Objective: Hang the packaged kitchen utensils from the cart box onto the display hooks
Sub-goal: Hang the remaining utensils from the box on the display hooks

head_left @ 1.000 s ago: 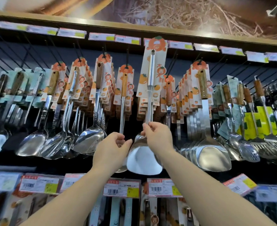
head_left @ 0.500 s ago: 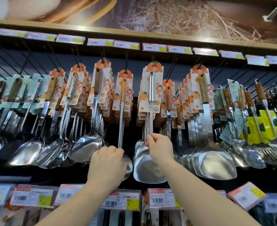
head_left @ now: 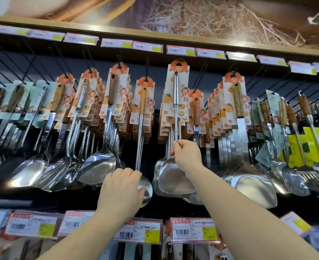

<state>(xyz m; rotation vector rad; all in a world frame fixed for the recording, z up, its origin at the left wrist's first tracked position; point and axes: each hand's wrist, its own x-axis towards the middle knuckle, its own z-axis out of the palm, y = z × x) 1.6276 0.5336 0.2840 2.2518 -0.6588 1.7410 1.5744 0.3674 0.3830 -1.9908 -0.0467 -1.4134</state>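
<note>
A steel spatula [head_left: 176, 177] on an orange-printed card [head_left: 177, 91] hangs at the front of a stack on a black display hook, centre of the wall. My right hand [head_left: 185, 155] pinches its thin steel shaft just above the blade. To its left a wooden-handled ladle [head_left: 142, 117] hangs alone on its own hook. My left hand [head_left: 121, 190] is closed around the bottom of the ladle's shaft and covers part of its bowl. The cart box is out of view.
Rows of carded ladles [head_left: 96, 166] and turners [head_left: 248, 175] fill the hooks to both sides. Price tags run along the upper shelf edge [head_left: 179, 50] and a lower rail [head_left: 192, 229]. More packaged utensils hang below.
The spatula's card came down from raised above the price rail to hanging on the hook with the stack. My left hand moved from open near the shaft to gripping the ladle.
</note>
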